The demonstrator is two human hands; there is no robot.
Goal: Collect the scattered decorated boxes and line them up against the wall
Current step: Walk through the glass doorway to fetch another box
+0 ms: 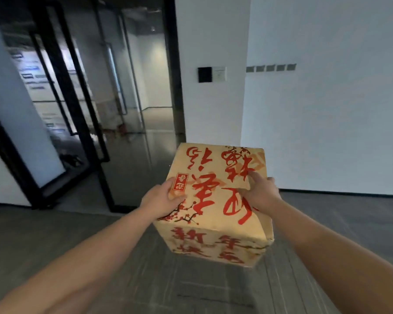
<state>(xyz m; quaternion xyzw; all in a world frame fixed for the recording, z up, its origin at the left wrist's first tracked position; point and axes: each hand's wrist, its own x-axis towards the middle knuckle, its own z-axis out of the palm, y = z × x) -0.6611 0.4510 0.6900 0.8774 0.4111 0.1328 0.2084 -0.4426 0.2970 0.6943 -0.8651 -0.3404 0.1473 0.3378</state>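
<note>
A tan cardboard box (216,200) printed with large red calligraphy, a small red seal patch and a spray of dark plum-blossom branches is held up in the air in front of the person, clear of the floor (100,241) and tilted so that its top face and one lettered side face show. The left hand (162,199) grasps the box at its left edge, thumb lying on the top face beside the red seal and the fingers wrapped out of sight round the side. The right hand (260,191) grips the right edge, with the index finger stretched forward flat on the top face and the thumb also on top; its other fingers are hidden behind the box. Both bare forearms reach in from the bottom corners. Below is grey striped carpet flooring. Beyond the box stands a white wall (327,121) with a dark skirting strip, bearing a black panel (205,74) and a row of small grey squares (271,68). To the left are black-framed glass doors (114,98).
</note>
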